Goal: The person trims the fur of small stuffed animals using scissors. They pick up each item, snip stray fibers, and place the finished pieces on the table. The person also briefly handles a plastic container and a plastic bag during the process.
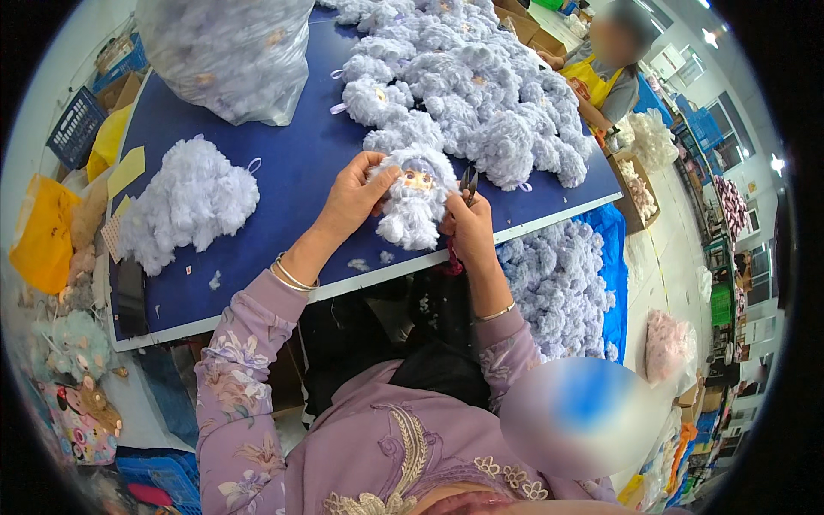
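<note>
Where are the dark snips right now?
In the head view, the dark snips are in the right hand, blades pointing away from the person, just right of the fluffy doll.

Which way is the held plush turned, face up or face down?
Face up: the plush has its doll face showing.

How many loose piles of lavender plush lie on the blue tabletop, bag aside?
2: a smaller pile left of the left hand, and a large pile beyond the right hand. The held plush toy isn't counted; more could hide behind the clear bag.
</note>
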A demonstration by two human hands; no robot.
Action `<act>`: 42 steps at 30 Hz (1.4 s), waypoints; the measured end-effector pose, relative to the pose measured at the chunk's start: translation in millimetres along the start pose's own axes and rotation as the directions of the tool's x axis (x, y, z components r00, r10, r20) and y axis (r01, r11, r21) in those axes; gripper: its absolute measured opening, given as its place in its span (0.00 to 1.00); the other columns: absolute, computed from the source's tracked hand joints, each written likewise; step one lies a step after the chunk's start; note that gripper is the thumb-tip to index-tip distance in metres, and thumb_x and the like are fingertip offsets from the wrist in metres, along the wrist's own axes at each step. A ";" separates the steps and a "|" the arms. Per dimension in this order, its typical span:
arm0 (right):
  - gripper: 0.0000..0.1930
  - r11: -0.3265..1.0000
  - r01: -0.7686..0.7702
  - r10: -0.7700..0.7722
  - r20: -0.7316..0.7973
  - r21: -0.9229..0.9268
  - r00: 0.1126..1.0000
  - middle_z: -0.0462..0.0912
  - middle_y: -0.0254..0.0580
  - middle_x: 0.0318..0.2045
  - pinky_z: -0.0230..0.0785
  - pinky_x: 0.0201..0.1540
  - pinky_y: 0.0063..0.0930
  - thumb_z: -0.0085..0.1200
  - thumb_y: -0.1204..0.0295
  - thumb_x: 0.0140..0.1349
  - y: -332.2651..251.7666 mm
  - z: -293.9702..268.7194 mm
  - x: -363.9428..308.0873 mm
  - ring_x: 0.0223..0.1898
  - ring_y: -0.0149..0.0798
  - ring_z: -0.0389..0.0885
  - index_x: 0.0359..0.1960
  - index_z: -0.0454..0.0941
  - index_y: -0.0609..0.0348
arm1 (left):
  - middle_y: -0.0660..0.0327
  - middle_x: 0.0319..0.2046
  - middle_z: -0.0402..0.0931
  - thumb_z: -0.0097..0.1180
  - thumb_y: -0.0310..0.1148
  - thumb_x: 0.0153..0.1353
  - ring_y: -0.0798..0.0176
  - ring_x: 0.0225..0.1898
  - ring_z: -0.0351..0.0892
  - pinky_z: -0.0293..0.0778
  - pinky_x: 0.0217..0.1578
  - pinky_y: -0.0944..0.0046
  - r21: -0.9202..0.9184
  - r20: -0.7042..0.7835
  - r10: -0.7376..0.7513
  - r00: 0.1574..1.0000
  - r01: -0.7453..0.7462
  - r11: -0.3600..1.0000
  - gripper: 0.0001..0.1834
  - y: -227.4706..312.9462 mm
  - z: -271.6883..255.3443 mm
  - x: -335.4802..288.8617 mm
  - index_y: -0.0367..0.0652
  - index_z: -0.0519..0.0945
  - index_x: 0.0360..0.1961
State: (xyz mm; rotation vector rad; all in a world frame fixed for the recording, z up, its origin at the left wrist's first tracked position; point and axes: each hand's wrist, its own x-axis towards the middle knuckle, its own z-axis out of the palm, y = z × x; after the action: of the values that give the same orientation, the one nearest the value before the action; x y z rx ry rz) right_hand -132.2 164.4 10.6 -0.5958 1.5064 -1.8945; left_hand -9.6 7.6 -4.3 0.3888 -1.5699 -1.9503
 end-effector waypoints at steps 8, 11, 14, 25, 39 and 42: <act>0.03 1.000 0.024 -0.025 -0.047 -0.007 0.999 0.68 0.25 0.19 0.51 0.18 0.16 0.51 0.74 0.63 9.4 -6.3 6.1 0.17 0.19 0.60 0.33 0.74 0.60 | 0.71 0.24 0.68 0.57 0.30 0.62 0.80 0.21 0.63 0.61 0.20 0.77 0.166 -0.004 0.156 0.988 -0.153 0.974 0.07 -2.3 -6.5 3.7 0.43 0.71 0.37; 0.04 0.994 0.072 -0.078 -0.074 -0.080 0.994 0.70 0.25 0.20 0.55 0.19 0.17 0.51 0.73 0.63 17.4 -7.1 9.8 0.18 0.19 0.64 0.33 0.74 0.60 | 0.69 0.24 0.70 0.58 0.35 0.61 0.77 0.19 0.65 0.62 0.19 0.75 0.099 0.004 0.028 1.000 -0.029 0.995 0.12 2.1 -8.0 2.2 0.39 0.73 0.39; 0.05 0.993 0.097 -0.106 -0.124 -0.074 0.987 0.72 0.25 0.21 0.57 0.20 0.18 0.51 0.72 0.63 16.9 5.1 11.9 0.19 0.19 0.65 0.33 0.75 0.61 | 0.66 0.23 0.72 0.58 0.41 0.61 0.76 0.17 0.67 0.62 0.17 0.73 0.055 0.045 -0.049 0.998 0.047 0.997 0.18 -5.1 -10.5 4.4 0.36 0.74 0.42; 0.06 0.986 0.091 -0.120 -0.215 -0.140 0.969 0.72 0.27 0.20 0.57 0.20 0.19 0.53 0.72 0.60 17.4 10.7 25.3 0.19 0.20 0.65 0.28 0.74 0.61 | 0.66 0.23 0.72 0.66 0.37 0.56 0.76 0.17 0.69 0.66 0.16 0.74 0.128 -0.013 -0.098 0.995 0.099 0.987 0.20 4.0 11.9 -1.2 0.35 0.72 0.41; 0.11 0.986 -0.086 0.068 -0.129 -0.142 0.989 0.74 0.29 0.18 0.57 0.17 0.20 0.56 0.66 0.59 6.0 -1.3 22.5 0.15 0.22 0.65 0.26 0.76 0.61 | 0.56 0.26 0.78 0.61 0.28 0.54 0.68 0.25 0.76 0.73 0.28 0.66 0.547 0.213 0.370 0.904 -0.424 0.722 0.17 9.6 11.8 -15.3 0.39 0.77 0.46; 0.12 0.976 0.055 -0.083 -0.122 -0.212 0.989 0.74 0.29 0.20 0.51 0.15 0.15 0.54 0.65 0.65 -2.9 6.5 7.6 0.14 0.18 0.60 0.39 0.73 0.62 | 0.59 0.21 0.77 0.61 0.28 0.54 0.71 0.21 0.74 0.71 0.25 0.68 0.600 0.116 0.344 0.932 -0.342 0.723 0.13 7.8 12.3 -16.4 0.36 0.79 0.42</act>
State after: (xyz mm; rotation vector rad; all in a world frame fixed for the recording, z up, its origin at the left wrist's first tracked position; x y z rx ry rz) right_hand -133.6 154.9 14.7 -0.6353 1.8052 -1.8720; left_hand -1.8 26.2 4.0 0.3202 -2.0872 -1.1176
